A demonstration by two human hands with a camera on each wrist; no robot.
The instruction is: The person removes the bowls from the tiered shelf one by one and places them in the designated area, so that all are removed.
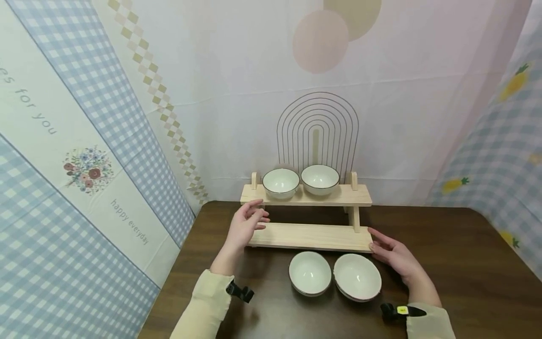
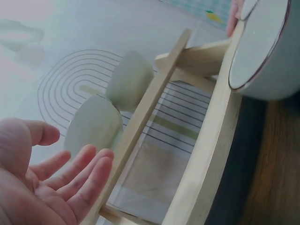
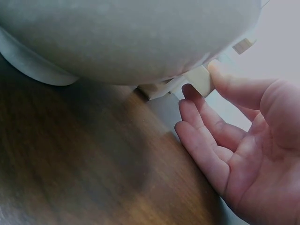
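Observation:
A two-tier wooden rack (image 1: 311,237) stands on the table, with two white, dark-rimmed bowls (image 1: 281,183) side by side on its upper board. My right hand (image 1: 395,256) pinches the right end of the lower board; the right wrist view shows the thumb (image 3: 225,84) and index finger on either side of the board's end. At the rack's left end, my left hand (image 1: 244,225) has loosely bent fingers and nothing in its grasp. Two more bowls, a left one (image 1: 310,273) and a right one (image 1: 357,277), sit on the table in front of the rack.
The dark wooden table (image 1: 444,245) ends against a printed wall cloth (image 1: 237,117) behind the rack. Checked cloth (image 1: 55,263) hangs on the left, and another checked cloth (image 1: 499,155) with pineapples on the right.

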